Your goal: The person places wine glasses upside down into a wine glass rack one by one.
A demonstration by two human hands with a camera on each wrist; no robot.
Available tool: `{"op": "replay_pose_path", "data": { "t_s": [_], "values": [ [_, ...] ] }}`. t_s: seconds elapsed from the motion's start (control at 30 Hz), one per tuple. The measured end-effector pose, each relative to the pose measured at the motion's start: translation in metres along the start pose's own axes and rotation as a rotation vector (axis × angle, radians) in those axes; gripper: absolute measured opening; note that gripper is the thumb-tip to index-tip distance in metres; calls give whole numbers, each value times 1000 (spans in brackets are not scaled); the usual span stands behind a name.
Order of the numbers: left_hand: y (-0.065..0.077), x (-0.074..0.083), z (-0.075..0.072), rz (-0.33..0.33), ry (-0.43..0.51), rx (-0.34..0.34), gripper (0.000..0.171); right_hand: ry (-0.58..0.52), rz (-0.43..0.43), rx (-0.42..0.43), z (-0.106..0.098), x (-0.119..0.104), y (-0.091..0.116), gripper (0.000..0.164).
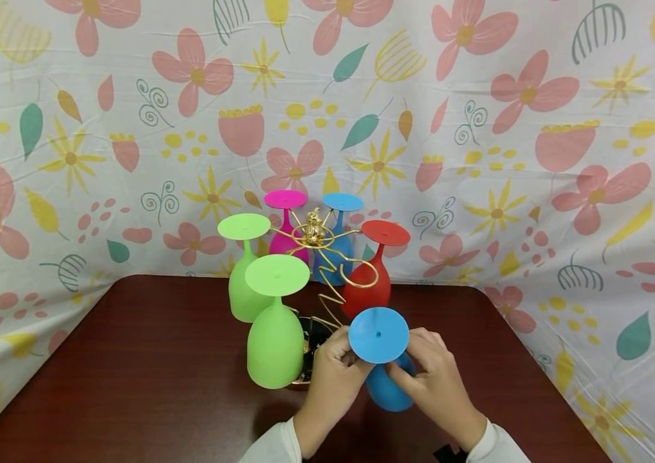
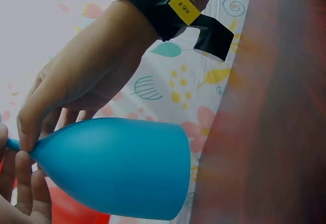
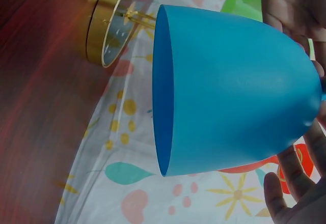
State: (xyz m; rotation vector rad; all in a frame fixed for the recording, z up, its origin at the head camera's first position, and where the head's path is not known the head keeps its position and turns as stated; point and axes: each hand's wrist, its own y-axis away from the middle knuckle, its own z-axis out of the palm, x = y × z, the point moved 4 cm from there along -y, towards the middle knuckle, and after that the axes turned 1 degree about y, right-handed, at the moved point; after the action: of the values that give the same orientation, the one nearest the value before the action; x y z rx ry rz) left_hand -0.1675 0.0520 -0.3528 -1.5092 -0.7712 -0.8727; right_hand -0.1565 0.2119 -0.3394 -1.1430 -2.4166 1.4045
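Note:
A blue goblet (image 1: 378,335) hangs upside down between my two hands, its foot uppermost and its bowl (image 2: 117,168) pointing down. From the left, my left hand (image 1: 333,373) holds it around the stem, just under the foot. My right hand (image 1: 434,376) grips the same stem from the right, thumb in front. Behind them stands a gold wire goblet rack (image 1: 313,236). Two green goblets (image 1: 275,334), a pink goblet (image 1: 285,225), another blue goblet (image 1: 334,257) and a red goblet (image 1: 370,286) hang upside down around it.
The rack's round gold base (image 3: 97,25) stands on the dark brown table (image 1: 159,360), partly hidden by the front green goblet and my left hand. A floral cloth (image 1: 130,128) covers the wall behind. A black strap with a yellow label (image 2: 184,8) circles the right wrist.

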Motion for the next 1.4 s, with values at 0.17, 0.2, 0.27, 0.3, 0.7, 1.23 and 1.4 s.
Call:
{"op": "replay_pose_path", "data": {
  "t_s": [0.17, 0.2, 0.27, 0.3, 0.7, 1.23, 1.4],
  "values": [
    [6, 11, -5, -9, -13, -117, 28, -35, 14, 52, -6, -3, -5, 42],
    [8, 14, -7, -10, -26, -148, 31, -44, 18, 64, -7, -4, -6, 44],
    [12, 20, -10, -15, -67, -199, 35, -70, 21, 83, -10, -5, -8, 46],
    [14, 24, -12, -9, -87, -224, 36, -83, 23, 91, -11, -6, -10, 47],
    [28, 105, -62, 728, -311, -169, 32, -149, -39, 137, -14, -21, -22, 42],
    [-16, 116, -149, 766, -737, 60, 37, -188, 84, -14, 4, -34, -47, 47],
    [-18, 117, -152, 776, -724, 19, 37, -260, 127, -84, 17, -38, -58, 44]
  ]
}}
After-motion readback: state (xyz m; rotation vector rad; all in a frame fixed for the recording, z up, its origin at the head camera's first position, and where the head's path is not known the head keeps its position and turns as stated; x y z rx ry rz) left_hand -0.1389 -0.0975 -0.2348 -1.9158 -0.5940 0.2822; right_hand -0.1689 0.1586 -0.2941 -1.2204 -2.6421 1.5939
